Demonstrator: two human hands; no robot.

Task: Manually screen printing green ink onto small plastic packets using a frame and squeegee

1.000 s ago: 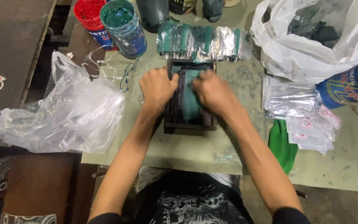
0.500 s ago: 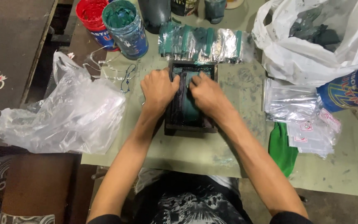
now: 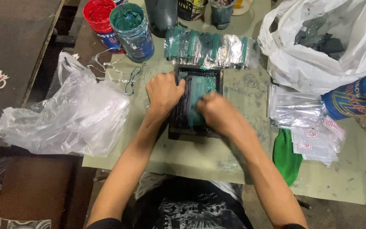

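left hand [image 3: 164, 91] flat, fingers curled, right hand [image 3: 217, 113] fisted and blurred, forearms extended forward
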